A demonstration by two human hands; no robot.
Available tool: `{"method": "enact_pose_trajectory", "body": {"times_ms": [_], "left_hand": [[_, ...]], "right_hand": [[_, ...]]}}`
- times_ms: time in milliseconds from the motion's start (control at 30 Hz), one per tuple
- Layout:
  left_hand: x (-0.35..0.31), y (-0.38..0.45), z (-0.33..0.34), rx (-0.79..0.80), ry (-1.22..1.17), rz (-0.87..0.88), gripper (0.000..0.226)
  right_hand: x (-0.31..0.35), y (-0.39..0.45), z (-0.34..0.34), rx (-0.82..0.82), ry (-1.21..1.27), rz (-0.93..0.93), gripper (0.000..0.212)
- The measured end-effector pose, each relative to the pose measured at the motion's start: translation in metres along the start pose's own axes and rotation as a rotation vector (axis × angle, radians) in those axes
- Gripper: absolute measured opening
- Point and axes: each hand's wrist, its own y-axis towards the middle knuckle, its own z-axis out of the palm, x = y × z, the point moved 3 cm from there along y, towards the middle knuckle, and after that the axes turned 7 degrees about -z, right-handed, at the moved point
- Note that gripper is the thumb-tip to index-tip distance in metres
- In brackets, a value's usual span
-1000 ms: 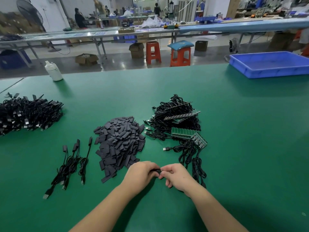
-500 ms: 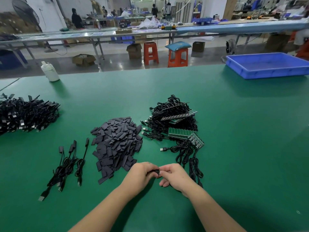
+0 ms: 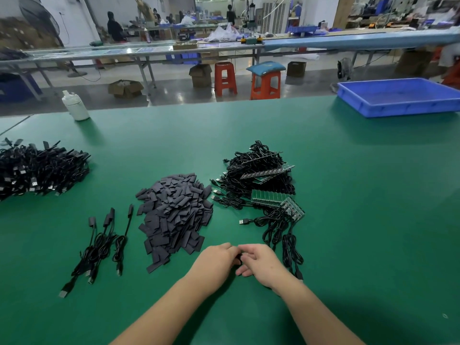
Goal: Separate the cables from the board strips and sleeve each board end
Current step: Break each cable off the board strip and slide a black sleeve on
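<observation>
Between the two hands, near the front edge of the table (image 3: 323,170), there is a small dark piece (image 3: 239,257), most probably a sleeve going onto a board end, but it is almost fully hidden by the fingers and I cannot tell which part is which. The left hand (image 3: 216,261) and the right hand (image 3: 261,263) meet there with curled fingers, both pinching this piece from opposite sides, so its long axis seems to lie left to right, from one hand to the other. A cable (image 3: 291,247) runs from under the right hand, and this suggests that the right hand holds the board end while the left pushes the sleeve toward it; this is my judgement only. Both hands are equally near. Just behind the left hand lies the pile of sleeves (image 3: 174,215), within easy reach for the next one. Behind the right hand is the heap of board strips (image 3: 268,195) with cables not yet separated. To the left of the sleeves lie a few finished cables (image 3: 99,245), and at the left edge a big pile (image 3: 37,170) of them. A blue tray (image 3: 403,109) stands at the far right corner and a white bottle (image 3: 74,105) at the far edge.
</observation>
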Motion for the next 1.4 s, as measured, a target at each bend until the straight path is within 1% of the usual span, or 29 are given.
{"method": "enact_pose_trajectory", "body": {"times_ms": [133,200,267,333,367,433,567,767,933,1067,1167,1233,1267,1333,1400], "left_hand": [[0.000,0.002,0.003,0.049,0.146,0.009,0.031],[-0.001,0.002,0.003,0.030,0.156,0.010,0.033],[0.001,0.001,0.001,-0.040,0.067,-0.074,0.041],[0.005,0.000,-0.004,-0.110,0.027,-0.228,0.051],[0.008,-0.001,-0.006,-0.137,0.055,-0.284,0.049],[0.012,-0.001,-0.008,-0.175,0.080,-0.334,0.038],[0.012,-0.004,-0.013,-0.229,0.043,-0.293,0.030],[0.012,-0.006,-0.017,-0.325,-0.058,-0.222,0.025],[0.012,-0.005,-0.016,-0.302,-0.025,-0.244,0.027],[0.010,-0.005,-0.016,-0.301,-0.037,-0.252,0.022],[0.010,-0.005,-0.016,-0.304,-0.060,-0.212,0.018],[0.009,-0.007,-0.020,-0.339,-0.037,-0.174,0.013],[0.009,-0.007,-0.022,-0.367,-0.003,-0.150,0.018],[0.009,-0.008,-0.023,-0.383,0.048,-0.100,0.044],[0.010,-0.008,-0.026,-0.423,0.068,-0.079,0.059]], "right_hand": [[0.002,0.000,-0.001,0.003,-0.021,-0.014,0.040],[0.003,0.000,-0.001,-0.014,-0.010,-0.009,0.040],[0.003,0.000,-0.001,-0.045,0.030,0.003,0.039],[0.002,0.001,-0.002,-0.078,0.070,-0.001,0.033],[0.002,0.001,-0.003,-0.087,0.083,-0.010,0.030],[0.003,0.000,-0.003,-0.098,0.105,-0.024,0.027],[0.004,0.000,-0.003,-0.111,0.138,-0.065,0.032],[0.005,0.001,-0.001,-0.133,0.052,-0.105,0.032],[0.010,0.001,-0.002,-0.131,0.048,-0.126,0.037],[0.014,0.001,-0.002,-0.130,0.044,-0.125,0.037],[0.015,0.000,-0.001,-0.126,0.047,-0.121,0.038],[0.017,0.000,-0.001,-0.126,0.034,-0.126,0.038],[0.019,0.000,-0.001,-0.126,0.024,-0.130,0.037],[0.022,-0.001,-0.001,-0.127,0.002,-0.136,0.036],[0.027,-0.002,-0.002,-0.125,-0.011,-0.149,0.036]]}}
